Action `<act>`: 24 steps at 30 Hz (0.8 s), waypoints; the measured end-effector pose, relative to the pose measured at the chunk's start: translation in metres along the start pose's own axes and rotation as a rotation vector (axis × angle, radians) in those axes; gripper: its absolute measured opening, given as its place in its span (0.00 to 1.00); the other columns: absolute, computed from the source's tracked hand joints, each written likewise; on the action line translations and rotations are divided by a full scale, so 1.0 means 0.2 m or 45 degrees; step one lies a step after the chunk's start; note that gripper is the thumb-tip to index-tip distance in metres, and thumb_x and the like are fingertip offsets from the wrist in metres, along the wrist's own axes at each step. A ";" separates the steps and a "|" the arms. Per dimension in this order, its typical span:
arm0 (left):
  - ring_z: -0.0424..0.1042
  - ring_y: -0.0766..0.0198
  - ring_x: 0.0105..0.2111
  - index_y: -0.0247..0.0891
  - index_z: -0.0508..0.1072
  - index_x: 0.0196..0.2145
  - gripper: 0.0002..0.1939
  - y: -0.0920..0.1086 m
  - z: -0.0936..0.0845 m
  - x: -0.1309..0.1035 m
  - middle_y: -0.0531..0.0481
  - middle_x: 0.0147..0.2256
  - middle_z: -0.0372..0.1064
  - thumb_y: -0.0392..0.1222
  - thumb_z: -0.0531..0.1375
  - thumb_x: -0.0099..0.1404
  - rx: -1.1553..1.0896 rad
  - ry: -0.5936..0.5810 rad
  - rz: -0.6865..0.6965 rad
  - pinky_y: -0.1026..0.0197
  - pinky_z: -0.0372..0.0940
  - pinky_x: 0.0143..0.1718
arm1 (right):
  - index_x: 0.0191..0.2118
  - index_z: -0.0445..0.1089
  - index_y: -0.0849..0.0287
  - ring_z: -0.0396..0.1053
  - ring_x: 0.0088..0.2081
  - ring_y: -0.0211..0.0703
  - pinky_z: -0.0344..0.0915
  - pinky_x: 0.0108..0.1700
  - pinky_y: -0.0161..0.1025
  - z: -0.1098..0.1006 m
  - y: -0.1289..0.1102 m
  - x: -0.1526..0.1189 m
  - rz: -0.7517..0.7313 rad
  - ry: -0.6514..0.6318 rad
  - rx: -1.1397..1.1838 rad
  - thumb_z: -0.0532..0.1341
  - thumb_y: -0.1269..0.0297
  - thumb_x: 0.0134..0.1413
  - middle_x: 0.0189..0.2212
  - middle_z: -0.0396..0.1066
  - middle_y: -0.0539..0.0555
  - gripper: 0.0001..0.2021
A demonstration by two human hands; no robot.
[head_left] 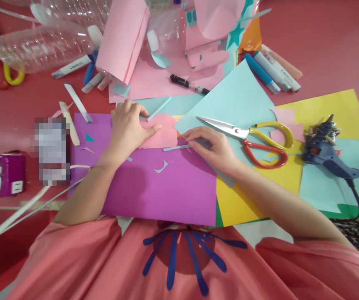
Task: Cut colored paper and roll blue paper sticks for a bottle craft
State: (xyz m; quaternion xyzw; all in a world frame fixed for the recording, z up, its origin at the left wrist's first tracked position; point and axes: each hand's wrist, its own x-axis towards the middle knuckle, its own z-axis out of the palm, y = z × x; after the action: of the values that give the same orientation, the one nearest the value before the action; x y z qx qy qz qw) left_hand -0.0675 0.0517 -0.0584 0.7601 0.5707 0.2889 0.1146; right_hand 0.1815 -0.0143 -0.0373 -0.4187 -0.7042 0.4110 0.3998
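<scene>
A pink paper cutout [163, 132] with a rounded edge lies over the purple sheet. My left hand [131, 127] rests palm down on its left part, thumb stretched across it and fingers apart. Just beyond the left fingertips is a thin light blue paper strip [160, 108]. To the right, my right hand [213, 146] has its fingers pinched together at the end of a second light blue paper strip [175, 148], by the cutout's lower edge. Scissors [245, 132] with yellow and red handles lie partly open beside the right hand, on light blue and yellow paper.
Purple [167, 191] and yellow sheets [332, 108] cover the table. A blue glue gun [331, 154] lies right, its cord running forward. Markers [276, 68], plastic bottles [42, 46] and a pink paper roll [123, 39] stand behind. White cables [26, 208] cross at left.
</scene>
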 end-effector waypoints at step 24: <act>0.70 0.63 0.36 0.46 0.65 0.33 0.24 0.18 -0.01 -0.03 0.53 0.33 0.69 0.70 0.54 0.62 -0.580 0.233 -0.240 0.58 0.65 0.34 | 0.39 0.74 0.54 0.74 0.44 0.43 0.69 0.49 0.44 -0.01 0.01 0.01 -0.052 -0.064 -0.035 0.56 0.58 0.64 0.40 0.78 0.54 0.11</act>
State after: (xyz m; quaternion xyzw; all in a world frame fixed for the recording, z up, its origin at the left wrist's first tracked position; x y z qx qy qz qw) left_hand -0.0404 0.0340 -0.0408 0.6289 0.5674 0.4653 0.2572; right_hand 0.1830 -0.0123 -0.0386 -0.3990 -0.7281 0.4035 0.3846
